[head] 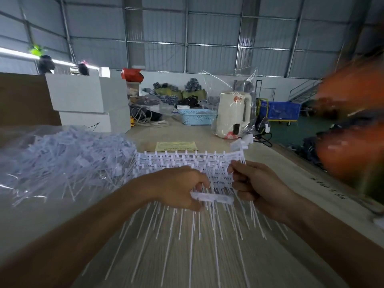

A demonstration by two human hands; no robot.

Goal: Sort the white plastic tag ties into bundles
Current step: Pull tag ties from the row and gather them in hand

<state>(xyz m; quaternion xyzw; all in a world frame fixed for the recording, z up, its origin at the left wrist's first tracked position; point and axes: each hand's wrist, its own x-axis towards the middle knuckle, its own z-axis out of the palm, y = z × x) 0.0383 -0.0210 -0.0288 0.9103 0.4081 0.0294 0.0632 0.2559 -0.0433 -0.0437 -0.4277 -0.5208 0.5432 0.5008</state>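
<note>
Both hands are on the laid-out row of tag ties (pixel 185 163), heads away, tails toward the person. Left hand (pixel 178 187) pinches one crosswise tie (pixel 212 198); right hand (pixel 254 183) grips an upright few, nearer the row's end.

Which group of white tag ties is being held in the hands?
The aligned row of ties in front: the left hand and right hand grip it. The loose heap at left lies untouched.
</note>
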